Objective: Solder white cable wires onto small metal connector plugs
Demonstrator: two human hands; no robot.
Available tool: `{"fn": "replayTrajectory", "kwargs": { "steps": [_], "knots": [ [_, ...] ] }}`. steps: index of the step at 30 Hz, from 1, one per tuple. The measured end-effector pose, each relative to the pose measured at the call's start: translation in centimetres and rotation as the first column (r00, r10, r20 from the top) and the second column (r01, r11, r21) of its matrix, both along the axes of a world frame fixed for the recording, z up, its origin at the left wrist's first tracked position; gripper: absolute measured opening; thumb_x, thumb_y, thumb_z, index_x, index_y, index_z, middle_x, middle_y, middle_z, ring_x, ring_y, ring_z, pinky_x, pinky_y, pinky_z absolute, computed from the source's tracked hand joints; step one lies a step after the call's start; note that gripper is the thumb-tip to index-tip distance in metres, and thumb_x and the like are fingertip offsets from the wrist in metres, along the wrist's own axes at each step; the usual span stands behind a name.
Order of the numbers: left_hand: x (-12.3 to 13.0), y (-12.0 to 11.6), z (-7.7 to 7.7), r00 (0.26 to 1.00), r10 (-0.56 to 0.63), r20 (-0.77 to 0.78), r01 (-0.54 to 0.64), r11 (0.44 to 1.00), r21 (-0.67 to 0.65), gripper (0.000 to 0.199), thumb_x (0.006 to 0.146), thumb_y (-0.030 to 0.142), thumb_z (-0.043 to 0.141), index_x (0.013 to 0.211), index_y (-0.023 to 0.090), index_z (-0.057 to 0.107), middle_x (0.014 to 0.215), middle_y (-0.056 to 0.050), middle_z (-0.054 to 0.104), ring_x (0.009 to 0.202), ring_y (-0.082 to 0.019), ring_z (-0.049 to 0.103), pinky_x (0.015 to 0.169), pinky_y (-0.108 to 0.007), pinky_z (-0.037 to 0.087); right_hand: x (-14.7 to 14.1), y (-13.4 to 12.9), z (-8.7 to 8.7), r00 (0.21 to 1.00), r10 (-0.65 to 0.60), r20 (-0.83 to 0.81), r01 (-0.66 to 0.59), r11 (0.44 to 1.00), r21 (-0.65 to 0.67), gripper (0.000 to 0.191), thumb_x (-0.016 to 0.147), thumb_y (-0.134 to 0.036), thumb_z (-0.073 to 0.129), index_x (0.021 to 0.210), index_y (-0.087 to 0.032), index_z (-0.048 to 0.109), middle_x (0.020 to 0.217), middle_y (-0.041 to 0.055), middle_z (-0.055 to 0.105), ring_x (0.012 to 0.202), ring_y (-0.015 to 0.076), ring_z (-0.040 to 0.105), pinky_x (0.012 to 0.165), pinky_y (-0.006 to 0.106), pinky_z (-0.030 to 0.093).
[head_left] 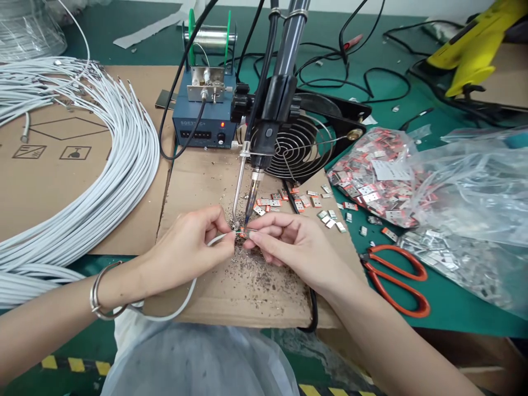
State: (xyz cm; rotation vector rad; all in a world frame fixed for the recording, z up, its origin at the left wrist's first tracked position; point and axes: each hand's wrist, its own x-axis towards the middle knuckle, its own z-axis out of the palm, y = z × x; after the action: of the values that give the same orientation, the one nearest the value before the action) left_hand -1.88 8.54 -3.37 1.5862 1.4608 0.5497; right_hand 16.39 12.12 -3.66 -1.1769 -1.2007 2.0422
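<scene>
Soldering iron, slim, dark, pointed (249, 204): clamped aloft, tip angled down over the work. Cannot tell touching from just apart. Best to bring work to tip, with a short, steady contact.
Left hand (196, 239): fingers pinched on a thin round white cable (188, 298), thumb against index. Grip close behind the end for less wobble.
Right hand (295, 242): fingers gripping a small flat orange-and-silver connector (242, 234) from its right side. Hold light and level, fingertips clear of heat.
Connector: between both hands, right below the tip, over a brown cardboard sheet (198, 187). Cable end apparently at its left edge; fine cores too small to make out. Seat squarely before heating.
Feed tube, thin, bent, silver metal (238, 190): mouth close beside the connector, on its left. Line up mouth, tip and cable end together.
Cable slack: looping below the left wrist. Leave loose; a tug could skew the joint.
Loose connectors, flat, orange and silver (300, 205): scattered just right of the iron. Worth avoiding with the right knuckles.
</scene>
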Motion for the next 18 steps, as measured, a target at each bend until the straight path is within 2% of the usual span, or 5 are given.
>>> {"fn": "replayTrajectory", "kwargs": {
  "steps": [9,18],
  "knots": [
    [-0.61,-0.08,0.16,0.991,-0.041,0.125,0.044,0.999,-0.023,0.014,0.082,0.025,0.053,0.074,0.014,0.052,0.052,0.005,0.037,0.048,-0.005,0.032,0.045,-0.017,0.026,0.12,0.13,0.04,1.0,0.014,0.012,-0.014,1.0,0.028,0.018,0.073,-0.022,0.067,0.082,-0.007,0.06,0.065,0.0047,0.064,0.042,0.002,0.045,0.036,0.012,0.033],
    [-0.83,0.32,0.15,0.992,-0.048,0.114,0.052,0.998,-0.039,0.007,0.079,0.02,0.055,0.075,0.014,0.055,0.052,0.005,0.038,0.048,-0.004,0.033,0.044,-0.016,0.026,0.36,0.08,-0.34,0.999,0.021,0.024,-0.022,0.999,0.026,0.02,0.073,-0.023,0.068,0.084,-0.008,0.062,0.067,0.0062,0.065,0.043,0.0025,0.046,0.038,0.012,0.033]
  ]
}}
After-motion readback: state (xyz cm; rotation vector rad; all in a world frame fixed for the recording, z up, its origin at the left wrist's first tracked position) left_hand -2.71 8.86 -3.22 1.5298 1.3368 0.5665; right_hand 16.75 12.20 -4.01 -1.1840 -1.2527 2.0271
